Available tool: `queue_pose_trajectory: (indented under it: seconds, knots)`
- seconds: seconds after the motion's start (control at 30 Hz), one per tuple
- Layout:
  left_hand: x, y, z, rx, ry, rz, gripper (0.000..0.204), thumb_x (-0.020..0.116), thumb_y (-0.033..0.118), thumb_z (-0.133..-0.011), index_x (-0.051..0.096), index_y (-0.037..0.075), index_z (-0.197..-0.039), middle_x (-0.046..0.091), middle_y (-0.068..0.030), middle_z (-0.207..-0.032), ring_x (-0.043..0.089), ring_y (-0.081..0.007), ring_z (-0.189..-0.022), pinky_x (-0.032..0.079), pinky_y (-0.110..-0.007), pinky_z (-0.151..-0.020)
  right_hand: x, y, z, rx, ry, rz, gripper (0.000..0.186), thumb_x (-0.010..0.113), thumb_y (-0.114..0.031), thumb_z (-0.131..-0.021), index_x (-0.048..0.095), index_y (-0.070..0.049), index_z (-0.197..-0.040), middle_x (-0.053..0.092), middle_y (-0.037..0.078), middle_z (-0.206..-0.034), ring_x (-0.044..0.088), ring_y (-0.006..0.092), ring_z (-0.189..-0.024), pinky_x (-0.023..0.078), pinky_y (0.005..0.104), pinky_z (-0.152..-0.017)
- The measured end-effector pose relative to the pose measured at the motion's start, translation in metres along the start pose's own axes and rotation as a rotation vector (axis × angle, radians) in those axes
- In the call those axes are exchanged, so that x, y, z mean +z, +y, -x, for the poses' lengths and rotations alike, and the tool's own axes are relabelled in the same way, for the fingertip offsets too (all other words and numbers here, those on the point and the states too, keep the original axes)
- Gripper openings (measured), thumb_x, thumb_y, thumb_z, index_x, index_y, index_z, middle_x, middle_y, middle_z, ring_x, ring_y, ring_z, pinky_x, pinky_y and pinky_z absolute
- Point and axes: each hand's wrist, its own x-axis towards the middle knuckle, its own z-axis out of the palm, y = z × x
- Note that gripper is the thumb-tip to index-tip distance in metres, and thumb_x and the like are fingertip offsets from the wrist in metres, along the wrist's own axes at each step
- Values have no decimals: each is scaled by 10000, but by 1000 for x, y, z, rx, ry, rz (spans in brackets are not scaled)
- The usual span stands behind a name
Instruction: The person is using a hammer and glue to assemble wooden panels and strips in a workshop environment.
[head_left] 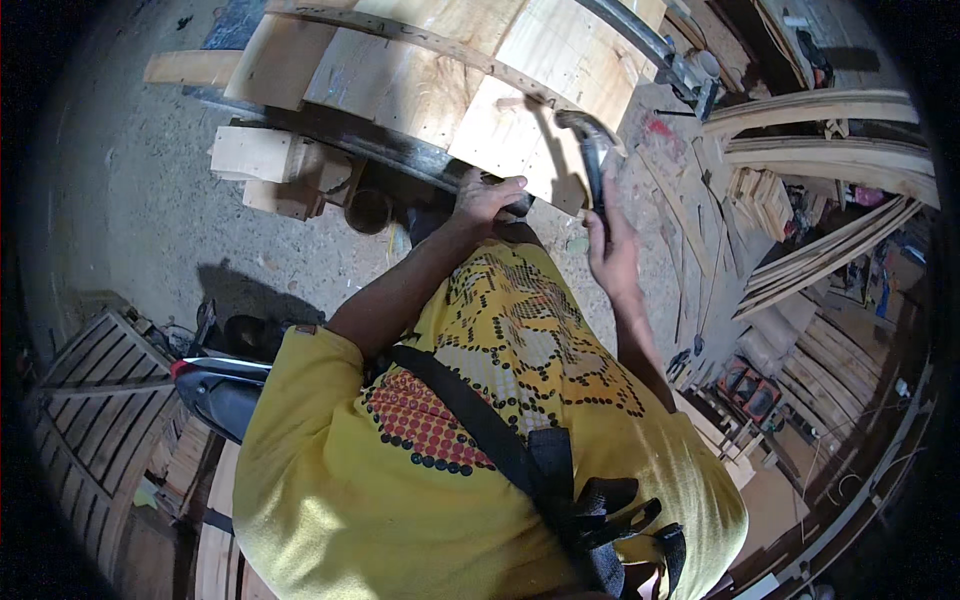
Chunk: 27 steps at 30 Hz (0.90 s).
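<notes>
My right hand (613, 245) is closed around the dark handle of a claw hammer (591, 165). The hammer's metal head is over the near right corner of a panel of pale wooden boards (400, 80), and its shadow falls on the wood. A narrow wooden strip (440, 45) crosses the boards, its right end close to the hammer head. Under the panel's near edge runs a dark metal bar (370, 148). My left hand (487, 195) wraps round this bar near its right end, just below the boards; some of its fingers are hidden.
Pale wooden blocks (255, 155) sit left of my left forearm, beside a round can (368, 210). Curved wooden strips (825, 260) are stacked at the right. A slatted wooden frame (105, 375) stands at the lower left. Scraps and thin sticks lie on the concrete floor (130, 200).
</notes>
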Motion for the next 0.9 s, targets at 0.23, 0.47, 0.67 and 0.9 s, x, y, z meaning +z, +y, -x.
queue_pose_trajectory:
  seconds: [0.23,0.47,0.67,0.9]
  knots:
    - [9,3,10,196,13,-56,514,755,-2,-837,503,-26,-1285,644,-152,-1164,678,-241,-1017,585,-377,-880,9,-10,-4,88,-117,-7,550,570,-43,-973,424,-49,-1503,638,293,-1158,655,438,-1051,519,443,-908]
    - [15,13,16,200,28,-336,461,771,116,-824,575,-52,-1206,658,-142,-1139,659,-188,-930,532,-312,-786,13,37,5,55,-142,42,554,555,-57,-978,420,-84,-1515,634,286,-1225,664,415,-1052,540,444,-877]
    - [39,28,32,240,88,-257,460,833,146,-769,637,-45,-1138,692,-105,-1023,653,-210,-897,531,-336,-760,-13,81,18,-6,-12,-61,582,517,-251,-1007,379,-128,-1559,641,88,-796,614,188,-635,542,347,-647]
    - [23,-14,26,296,329,-63,255,795,125,-859,610,69,-1025,642,-23,-903,626,-142,-731,537,-297,-651,-84,180,54,-59,82,-143,618,632,-121,-943,420,-64,-1520,525,94,-700,567,274,-599,488,375,-594]
